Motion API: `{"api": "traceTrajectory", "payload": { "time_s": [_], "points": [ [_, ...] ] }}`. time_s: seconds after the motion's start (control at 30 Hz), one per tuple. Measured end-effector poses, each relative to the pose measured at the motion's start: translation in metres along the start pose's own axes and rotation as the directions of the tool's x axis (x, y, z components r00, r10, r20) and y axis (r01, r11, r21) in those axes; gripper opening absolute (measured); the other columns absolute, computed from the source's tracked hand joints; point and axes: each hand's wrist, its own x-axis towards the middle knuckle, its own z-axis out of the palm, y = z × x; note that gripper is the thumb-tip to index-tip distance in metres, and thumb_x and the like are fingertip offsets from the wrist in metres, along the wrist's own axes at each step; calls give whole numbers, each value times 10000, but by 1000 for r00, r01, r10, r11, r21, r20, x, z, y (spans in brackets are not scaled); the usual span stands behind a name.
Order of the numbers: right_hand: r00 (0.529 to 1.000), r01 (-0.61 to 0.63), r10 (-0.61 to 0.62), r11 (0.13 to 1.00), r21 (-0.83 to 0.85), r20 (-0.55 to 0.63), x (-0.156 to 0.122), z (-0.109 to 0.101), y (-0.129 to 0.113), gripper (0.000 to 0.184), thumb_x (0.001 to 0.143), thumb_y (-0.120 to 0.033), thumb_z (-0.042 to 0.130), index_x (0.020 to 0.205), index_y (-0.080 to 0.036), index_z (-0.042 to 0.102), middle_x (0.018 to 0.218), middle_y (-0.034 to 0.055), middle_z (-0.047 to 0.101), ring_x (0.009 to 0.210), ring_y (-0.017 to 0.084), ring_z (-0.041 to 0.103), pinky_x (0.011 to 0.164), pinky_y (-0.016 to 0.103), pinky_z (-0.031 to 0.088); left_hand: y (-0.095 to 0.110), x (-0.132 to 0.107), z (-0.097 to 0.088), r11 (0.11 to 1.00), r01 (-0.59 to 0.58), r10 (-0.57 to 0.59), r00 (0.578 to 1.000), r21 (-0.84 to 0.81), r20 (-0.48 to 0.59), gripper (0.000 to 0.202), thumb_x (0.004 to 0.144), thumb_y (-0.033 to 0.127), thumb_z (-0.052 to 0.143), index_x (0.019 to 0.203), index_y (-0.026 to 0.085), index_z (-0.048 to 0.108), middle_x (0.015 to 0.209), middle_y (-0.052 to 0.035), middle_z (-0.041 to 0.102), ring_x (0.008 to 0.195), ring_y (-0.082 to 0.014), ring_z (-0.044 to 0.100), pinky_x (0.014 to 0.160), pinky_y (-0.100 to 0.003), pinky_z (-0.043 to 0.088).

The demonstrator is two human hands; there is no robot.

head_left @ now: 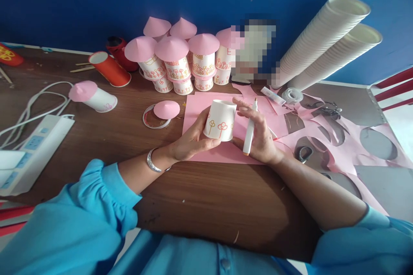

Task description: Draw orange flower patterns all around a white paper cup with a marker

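Note:
My left hand (195, 137) grips a white paper cup (221, 114) from its left side, thumb along the lower edge. Orange and yellow-brown flowers are drawn on the cup's side, and its narrower end faces up. At the cup's right, my right hand (260, 133) holds a white marker (250, 131) between its fingers. The marker stands nearly upright, its orange-brown end pointing down. The right fingertips are close to the cup; whether they touch it I cannot tell. Beneath both hands lie sheets of pink paper (193, 146) on the brown table (206, 197).
Several decorated cups with pink cone roofs (172, 49) stand at the back. Two tall cup stacks (325, 38) lean against the blue wall. Pink paper scraps (322, 146), clear tape (292, 94) and scissors (305, 153) lie right; a power strip (45, 150) lies left.

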Motion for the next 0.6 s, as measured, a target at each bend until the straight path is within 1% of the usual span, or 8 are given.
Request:
{"api": "traceTrajectory", "payload": {
  "time_s": [0.13,0.23,0.37,0.5,0.6],
  "points": [
    [1000,-5,5,1000,-14,0,-1,2,1,810,883,-388,833,1554,-452,383,1686,-20,443,1569,301,430,1260,569,468,1,1,1,1000,6,-5,1000,23,-24,716,875,397,769,1508,310,446,1475,-108,521,1292,-318,516,1100,-469,466],
    [1000,-1,1,1000,-19,2,-2,2,2,828,884,-372,833,1561,-463,365,1696,-32,425,1573,293,424,1252,566,482,-1,1,1,999,13,-11,999,34,-51,733,867,388,779,1513,308,440,1479,-108,519,1306,-320,510,1112,-475,461],
    [1000,13,-13,1000,-17,7,-2,1,2,856,877,-319,841,1569,-455,356,1696,-19,424,1566,287,434,1257,577,469,-2,1,1,1000,17,-16,999,24,-48,746,862,387,783,1515,301,434,1433,-110,547,1261,-304,536,1079,-462,483],
    [1000,-1,1,1000,-25,6,-1,1,1,843,882,-358,837,1564,-462,352,1689,-6,435,1556,290,448,1237,581,486,-1,1,2,999,35,-35,998,11,-50,739,868,413,778,1505,296,423,1423,-109,548,1231,-288,553,1055,-449,486],
    [1000,2,-2,1000,-12,2,-1,1,0,844,877,-357,844,1565,-429,361,1687,36,438,1543,314,466,1221,600,493,0,1,1,999,53,-53,997,9,-59,729,867,423,779,1489,287,426,1404,-111,559,1232,-293,557,1055,-460,481]
  ]
}}
